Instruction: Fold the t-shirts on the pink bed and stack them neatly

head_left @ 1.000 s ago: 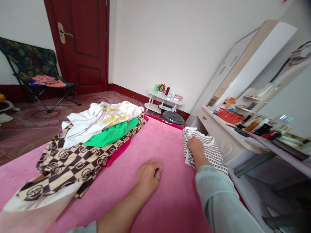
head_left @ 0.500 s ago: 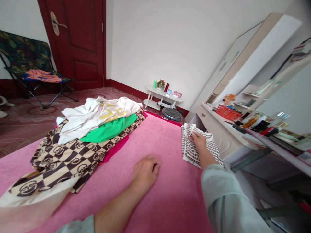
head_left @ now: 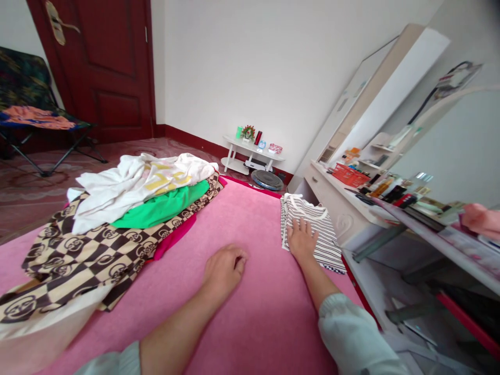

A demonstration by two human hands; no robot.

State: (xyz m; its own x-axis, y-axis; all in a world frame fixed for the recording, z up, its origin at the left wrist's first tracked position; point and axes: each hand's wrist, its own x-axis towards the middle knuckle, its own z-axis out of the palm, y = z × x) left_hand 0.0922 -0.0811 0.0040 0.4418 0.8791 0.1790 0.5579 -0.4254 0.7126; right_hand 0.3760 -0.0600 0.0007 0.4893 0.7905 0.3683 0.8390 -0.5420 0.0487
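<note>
My right hand (head_left: 302,240) lies flat with its fingers spread on a folded striped shirt (head_left: 324,232), white with dark lines, at the bed's right edge. Other folded cloth shows in part beneath that shirt. My left hand (head_left: 225,265) rests on the pink bed cover (head_left: 258,307), its fingers loosely curled in and nothing seen in them. Left of it is a heap of clothes: a white shirt (head_left: 128,179) with yellow print on top, a green garment (head_left: 167,205) under it, and a brown-and-cream checked cloth (head_left: 128,255) at the bottom.
Close along the right side stands a white dressing table (head_left: 344,195) with a red basket (head_left: 349,175) and bottles. Beyond the bed's far end are a low white stand (head_left: 253,148) and a round dark lidded object (head_left: 267,179). A folding chair (head_left: 29,122) stands at far left.
My right hand has gone from gripping the striped shirt's far left part to lying flat nearer me, and the shirt lies smoother. My left hand stays curled on the cover. The view has turned slightly right.
</note>
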